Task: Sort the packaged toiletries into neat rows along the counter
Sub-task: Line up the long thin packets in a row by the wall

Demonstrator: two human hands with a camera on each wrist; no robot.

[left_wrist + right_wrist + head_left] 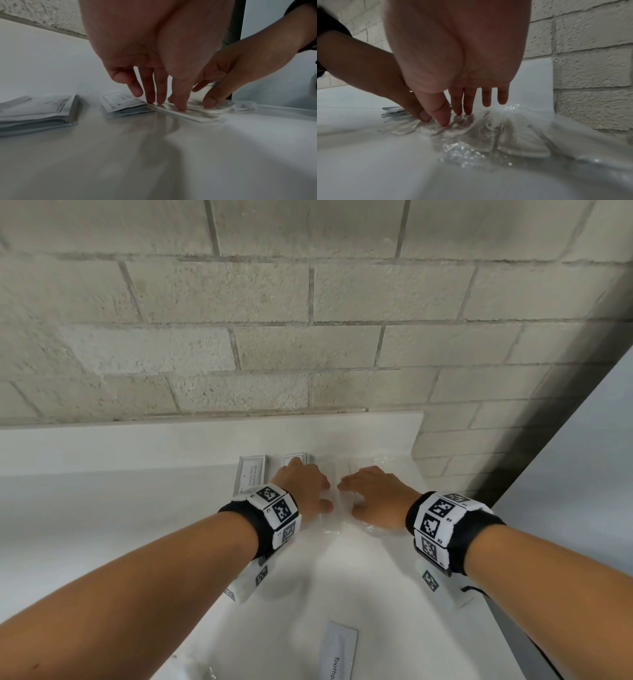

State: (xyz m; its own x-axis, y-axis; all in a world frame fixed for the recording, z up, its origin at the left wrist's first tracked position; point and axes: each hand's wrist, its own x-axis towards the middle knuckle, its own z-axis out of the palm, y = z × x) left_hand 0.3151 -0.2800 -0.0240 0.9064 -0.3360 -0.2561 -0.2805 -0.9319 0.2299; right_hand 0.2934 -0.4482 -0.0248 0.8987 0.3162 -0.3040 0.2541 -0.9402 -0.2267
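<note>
Both hands, the left hand (pixel 303 486) and right hand (pixel 378 494), are pressing straightened fingers on clear-wrapped packets (pixel 330 501) beside the paper sachet stacks (pixel 251 474) at the surface's (pixel 102 508) rear, squaring a row; next, judging likely, fetching the toothpaste sachet (pixel 337 655).

Toothpaste packet (pixel 337 654) cut by bottom edge of head view, label reads only "Toothp".
Clear wrapper (pixel 197 667) bottom left also cut off, contents unreadable.
Middle sachet stack (pixel 296 461) mostly under my left hand (pixel 303 487); print too small to read.
Clear packets (pixel 330 501) between my hands: count unclear, edges lost against white desk (pixel 102 508).
Left wrist view: far-left stack (pixel 34 113) cut by edge, blurred.
Right wrist view: my palm (pixel 453 47) blocks upper middle; crinkled film (pixel 488 135) smeared by glare, contents unclear.
</note>
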